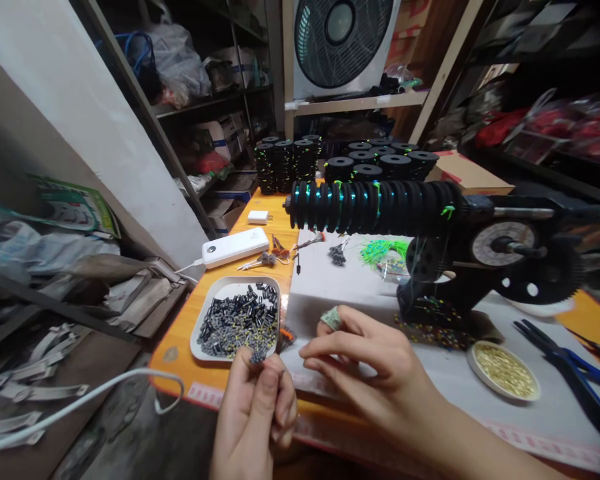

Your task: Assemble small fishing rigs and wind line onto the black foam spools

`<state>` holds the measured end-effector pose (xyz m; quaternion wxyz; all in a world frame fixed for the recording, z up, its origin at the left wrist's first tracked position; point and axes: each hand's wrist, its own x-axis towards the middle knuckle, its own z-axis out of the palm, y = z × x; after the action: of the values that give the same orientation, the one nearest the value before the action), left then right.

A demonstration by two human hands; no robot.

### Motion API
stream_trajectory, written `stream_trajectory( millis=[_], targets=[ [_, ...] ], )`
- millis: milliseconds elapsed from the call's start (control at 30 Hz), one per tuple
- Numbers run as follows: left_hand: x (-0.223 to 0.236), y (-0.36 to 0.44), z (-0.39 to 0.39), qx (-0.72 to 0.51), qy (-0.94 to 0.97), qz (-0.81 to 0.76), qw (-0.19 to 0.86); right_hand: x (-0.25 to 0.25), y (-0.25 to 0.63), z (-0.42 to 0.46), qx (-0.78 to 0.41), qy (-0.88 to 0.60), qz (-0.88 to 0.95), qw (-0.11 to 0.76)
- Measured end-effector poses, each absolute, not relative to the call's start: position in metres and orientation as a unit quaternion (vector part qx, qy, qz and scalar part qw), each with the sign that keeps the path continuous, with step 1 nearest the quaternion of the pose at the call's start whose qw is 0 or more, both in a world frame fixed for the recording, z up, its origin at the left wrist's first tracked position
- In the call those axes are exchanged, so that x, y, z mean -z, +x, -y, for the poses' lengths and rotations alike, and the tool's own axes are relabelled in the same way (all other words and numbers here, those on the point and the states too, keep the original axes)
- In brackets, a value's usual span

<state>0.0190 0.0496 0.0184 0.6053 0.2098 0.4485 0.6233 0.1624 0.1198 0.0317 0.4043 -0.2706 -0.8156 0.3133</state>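
My left hand (260, 400) is closed, thumb against bent fingers, on a small cluster of dark grey pieces (257, 358) showing at its fingertips. Just behind it stands a white tray (196, 333) holding many small black, grey and yellow-tipped pieces (237, 320). To the right, my right hand (365, 350) has thumb and index finger brought together; anything between them is too small to make out. Green tape (331, 319) wraps one of its fingers. A small orange and dark bundle (287, 337) lies between the tray and my right hand.
Behind my hands, a black machine (473, 247) carries a row of black spools (370, 203). More spools (365, 160) are stacked behind. A white power bank (236, 247) lies at left, green strands (385, 252) in the middle. A dish of gold beads (505, 370) and pliers (567, 367) are at right.
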Motion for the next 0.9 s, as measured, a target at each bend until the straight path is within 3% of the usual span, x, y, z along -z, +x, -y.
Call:
stream_trajectory(
  millis=[500,900],
  targets=[
    [-0.017,0.015,-0.044,-0.612,0.222,-0.448,0.613,-0.043,0.158,-0.114,-0.279,-0.249,0.843,0.386],
    [-0.008,0.024,-0.045,-0.578,0.237,-0.511,0.590,-0.036,0.155,-0.114,-0.353,-0.266,0.797,0.411]
  ],
)
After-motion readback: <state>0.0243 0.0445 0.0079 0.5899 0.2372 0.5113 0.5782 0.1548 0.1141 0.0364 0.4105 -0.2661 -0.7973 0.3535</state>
